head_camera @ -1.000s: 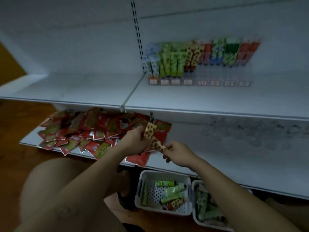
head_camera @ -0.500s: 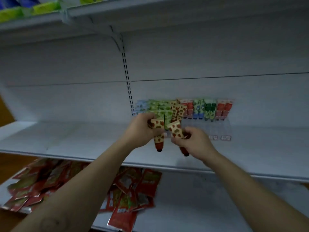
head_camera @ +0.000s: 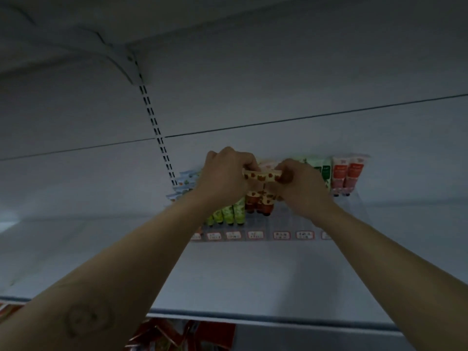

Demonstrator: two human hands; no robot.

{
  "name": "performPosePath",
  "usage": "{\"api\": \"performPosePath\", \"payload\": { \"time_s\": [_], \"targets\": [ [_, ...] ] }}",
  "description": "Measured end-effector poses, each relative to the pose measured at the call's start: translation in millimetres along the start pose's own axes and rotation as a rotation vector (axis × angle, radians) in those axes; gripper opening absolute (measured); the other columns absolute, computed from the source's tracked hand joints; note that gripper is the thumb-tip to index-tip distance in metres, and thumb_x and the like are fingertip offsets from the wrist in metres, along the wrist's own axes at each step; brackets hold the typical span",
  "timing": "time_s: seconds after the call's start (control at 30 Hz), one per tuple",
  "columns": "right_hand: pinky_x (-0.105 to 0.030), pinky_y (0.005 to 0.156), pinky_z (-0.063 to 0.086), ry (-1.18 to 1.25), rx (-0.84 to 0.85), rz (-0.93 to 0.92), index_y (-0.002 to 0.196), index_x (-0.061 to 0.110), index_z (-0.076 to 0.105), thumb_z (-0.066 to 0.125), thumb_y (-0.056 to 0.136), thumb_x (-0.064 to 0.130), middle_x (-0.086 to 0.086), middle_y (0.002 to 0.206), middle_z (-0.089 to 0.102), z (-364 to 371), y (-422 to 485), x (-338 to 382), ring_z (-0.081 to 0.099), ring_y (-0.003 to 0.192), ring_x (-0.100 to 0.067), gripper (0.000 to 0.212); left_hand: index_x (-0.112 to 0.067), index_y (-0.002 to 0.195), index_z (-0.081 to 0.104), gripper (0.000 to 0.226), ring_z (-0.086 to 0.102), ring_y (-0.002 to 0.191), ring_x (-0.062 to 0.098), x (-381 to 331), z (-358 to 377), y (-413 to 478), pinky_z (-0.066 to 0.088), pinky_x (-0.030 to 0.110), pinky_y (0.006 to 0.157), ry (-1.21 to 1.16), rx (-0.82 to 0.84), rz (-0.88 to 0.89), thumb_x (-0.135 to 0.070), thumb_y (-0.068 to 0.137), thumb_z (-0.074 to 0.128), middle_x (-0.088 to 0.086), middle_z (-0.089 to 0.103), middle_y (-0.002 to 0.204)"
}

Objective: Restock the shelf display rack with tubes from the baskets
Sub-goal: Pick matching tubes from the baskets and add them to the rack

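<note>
Both hands are up at the clear display rack (head_camera: 286, 224) at the back of the white shelf (head_camera: 253, 279). My left hand (head_camera: 222, 176) and my right hand (head_camera: 298, 183) each pinch a cream tube with brown spots (head_camera: 260, 177) by its flat end, side by side. The tubes hang cap down over a rack slot, with their dark red caps (head_camera: 258, 203) among others of the same kind. Green tubes (head_camera: 228, 215) stand to the left, blue ones (head_camera: 183, 184) further left, dark green tubes (head_camera: 323, 173) and red tubes (head_camera: 347, 173) to the right.
Price labels (head_camera: 255, 234) line the rack's front edge. A slotted upright (head_camera: 157, 130) runs up the back wall left of the rack. Red sachets (head_camera: 182, 335) lie on the lower shelf, below the front edge. An upper shelf (head_camera: 63, 34) overhangs at top left.
The view has tilted up, and the baskets and most sachets have left it. Both hands have carried the spotted tubes from in front of the shelf up into the rack.
</note>
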State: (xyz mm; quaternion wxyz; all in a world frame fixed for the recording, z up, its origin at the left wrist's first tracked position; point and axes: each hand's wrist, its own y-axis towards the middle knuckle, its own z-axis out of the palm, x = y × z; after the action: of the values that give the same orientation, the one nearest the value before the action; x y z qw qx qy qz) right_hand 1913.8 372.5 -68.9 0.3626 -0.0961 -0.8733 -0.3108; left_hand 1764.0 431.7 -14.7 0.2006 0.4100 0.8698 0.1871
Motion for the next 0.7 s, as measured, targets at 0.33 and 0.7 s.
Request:
{"api": "performPosePath", "payload": {
  "time_s": [0.33,0.7],
  "targets": [
    [-0.019,0.050,0.034,0.069,0.002,0.011,0.073,0.019,0.047,0.072,0.079,0.012,0.001,0.067,0.053,32.0,1.4,-20.1,0.044,0.057,-0.004,0.027,-0.023,0.097,0.064,0.028,0.046,0.100,0.022,20.8,40.1,1.6,0.018,0.031,0.076,0.247,0.006,0.045,-0.044,0.078,0.071,0.000,0.060,0.093],
    [-0.027,0.052,0.035,-0.046,0.004,0.016,0.072,0.011,0.053,0.074,0.078,0.013,-0.006,0.067,0.058,26.9,-1.7,-14.2,0.051,0.061,-0.018,0.022,-0.023,0.078,0.057,0.017,0.053,0.090,0.024,22.1,43.4,-2.1,0.023,0.031,0.073,0.275,0.038,0.154,-0.031,0.080,0.072,0.002,0.064,0.085]
  ]
}}
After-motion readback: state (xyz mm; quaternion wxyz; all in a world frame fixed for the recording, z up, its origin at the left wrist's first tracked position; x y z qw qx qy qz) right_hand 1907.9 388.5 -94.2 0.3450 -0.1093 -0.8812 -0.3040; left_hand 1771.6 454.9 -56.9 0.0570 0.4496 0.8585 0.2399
